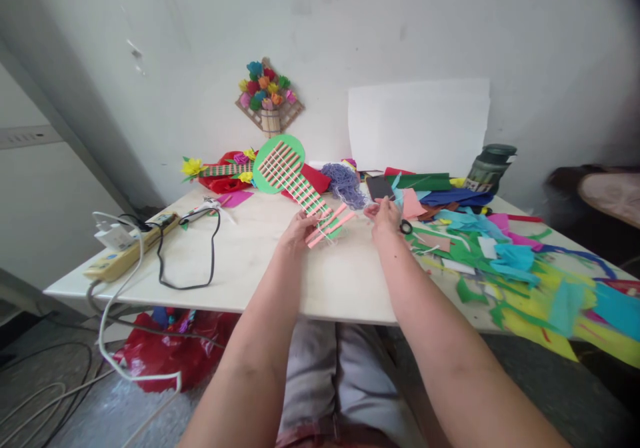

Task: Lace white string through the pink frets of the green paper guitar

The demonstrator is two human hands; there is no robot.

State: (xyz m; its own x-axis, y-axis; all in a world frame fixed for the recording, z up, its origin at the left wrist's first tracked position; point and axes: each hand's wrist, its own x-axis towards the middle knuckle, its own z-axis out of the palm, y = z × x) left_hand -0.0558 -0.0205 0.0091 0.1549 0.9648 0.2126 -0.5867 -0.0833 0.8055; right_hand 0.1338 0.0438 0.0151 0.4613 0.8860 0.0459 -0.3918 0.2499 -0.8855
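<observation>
My left hand [299,229] grips the lower end of a flat craft piece [295,175], made of pink sticks bound crosswise with white string on green paper. Its upper end is a round green disc, and the body slants down to the right. Loose white string [327,237] hangs about the sticks at the lower end. Apart from it, to the right, my right hand [384,220] is closed with its fingertips pressed together. What lies in them, if anything, is too small to make out. A dark rectangular object [380,189] lies just behind that hand, and black-handled scissors [405,227] are beside it.
A purple yarn bundle [345,185] lies behind the hands. Coloured paper scraps [515,261] cover the right side, with a green bottle [487,168] behind. A power strip [133,245] and black cable [213,255] are left. A flower decoration [270,95] rests against the wall.
</observation>
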